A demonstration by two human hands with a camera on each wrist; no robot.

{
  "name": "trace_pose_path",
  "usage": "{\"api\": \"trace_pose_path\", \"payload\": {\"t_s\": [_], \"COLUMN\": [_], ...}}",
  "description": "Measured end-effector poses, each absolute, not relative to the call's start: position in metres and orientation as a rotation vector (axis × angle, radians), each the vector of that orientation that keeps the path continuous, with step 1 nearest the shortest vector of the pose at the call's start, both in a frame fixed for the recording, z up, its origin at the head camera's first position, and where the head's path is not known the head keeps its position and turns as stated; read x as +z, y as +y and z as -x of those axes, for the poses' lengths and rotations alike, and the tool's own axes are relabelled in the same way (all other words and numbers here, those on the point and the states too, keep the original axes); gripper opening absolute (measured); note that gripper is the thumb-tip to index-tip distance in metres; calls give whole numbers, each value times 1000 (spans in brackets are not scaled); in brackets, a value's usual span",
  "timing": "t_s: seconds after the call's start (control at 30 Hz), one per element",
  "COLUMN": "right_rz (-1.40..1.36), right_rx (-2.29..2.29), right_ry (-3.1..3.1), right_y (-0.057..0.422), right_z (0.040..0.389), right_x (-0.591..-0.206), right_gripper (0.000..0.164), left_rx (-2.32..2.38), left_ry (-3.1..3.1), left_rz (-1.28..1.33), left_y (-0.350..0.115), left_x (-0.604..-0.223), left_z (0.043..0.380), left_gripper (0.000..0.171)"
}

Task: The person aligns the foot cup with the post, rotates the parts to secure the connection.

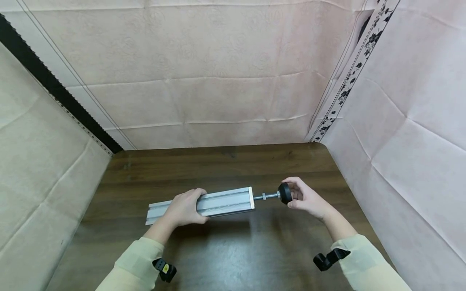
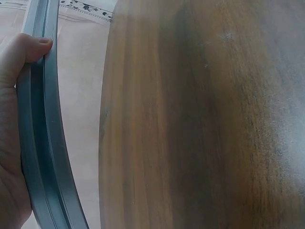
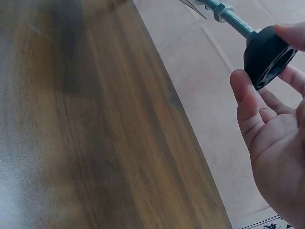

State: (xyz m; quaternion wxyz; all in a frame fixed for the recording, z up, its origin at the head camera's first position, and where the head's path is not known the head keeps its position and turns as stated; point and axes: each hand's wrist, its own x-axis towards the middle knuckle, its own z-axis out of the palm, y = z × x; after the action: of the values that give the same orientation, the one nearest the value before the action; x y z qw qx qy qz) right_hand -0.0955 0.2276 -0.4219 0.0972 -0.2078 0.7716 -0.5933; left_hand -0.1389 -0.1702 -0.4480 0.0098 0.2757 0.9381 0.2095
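Note:
My left hand (image 1: pixel 187 207) grips a silver slotted aluminium profile (image 1: pixel 227 202) across its middle, thumb along one side. In the left wrist view the thumb presses on the grooved face of the profile (image 2: pixel 45 119). A threaded rod (image 1: pixel 267 196) with a nut on it sticks out of the profile's right end plate. At the rod's outer end sits a round black levelling foot (image 1: pixel 285 193). Fingers and thumb of my right hand (image 1: pixel 303 199) pinch this foot by its rim. The right wrist view shows the foot's (image 3: pixel 267 57) hollow underside facing the palm.
Below the hands lies a brown wood-grain table (image 1: pixel 218 161). Pale creased cloth (image 1: pixel 218 72) hangs behind it and at both sides, with a black floral border (image 1: pixel 346 89) at the right corner and a black strip (image 1: pixel 54 85) at the left. Both sleeves carry black wrist mounts.

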Motion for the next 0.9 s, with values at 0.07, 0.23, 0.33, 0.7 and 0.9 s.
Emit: {"api": "trace_pose_path", "payload": {"t_s": [0.07, 0.23, 0.33, 0.7, 0.9], "right_rz": [590, 560, 549, 533, 647], "right_rx": [-1758, -1761, -1757, -1766, -1776], "right_ry": [2285, 2301, 2340, 2315, 2308], "right_y": [228, 228, 227, 230, 232], "right_z": [95, 95, 95, 95, 95], "right_x": [-422, -421, -421, -420, -421], "right_gripper": [51, 41, 36, 42, 71], "left_rx": [650, 642, 653, 666, 667], "left_ry": [2927, 2926, 2925, 2935, 2934], "left_rz": [-858, -855, -854, -850, -851], "left_y": [-170, -170, -170, -170, -169], "left_x": [-448, -447, -447, -446, -445], "left_z": [139, 139, 139, 137, 138], "left_gripper": [68, 68, 68, 67, 67]}}
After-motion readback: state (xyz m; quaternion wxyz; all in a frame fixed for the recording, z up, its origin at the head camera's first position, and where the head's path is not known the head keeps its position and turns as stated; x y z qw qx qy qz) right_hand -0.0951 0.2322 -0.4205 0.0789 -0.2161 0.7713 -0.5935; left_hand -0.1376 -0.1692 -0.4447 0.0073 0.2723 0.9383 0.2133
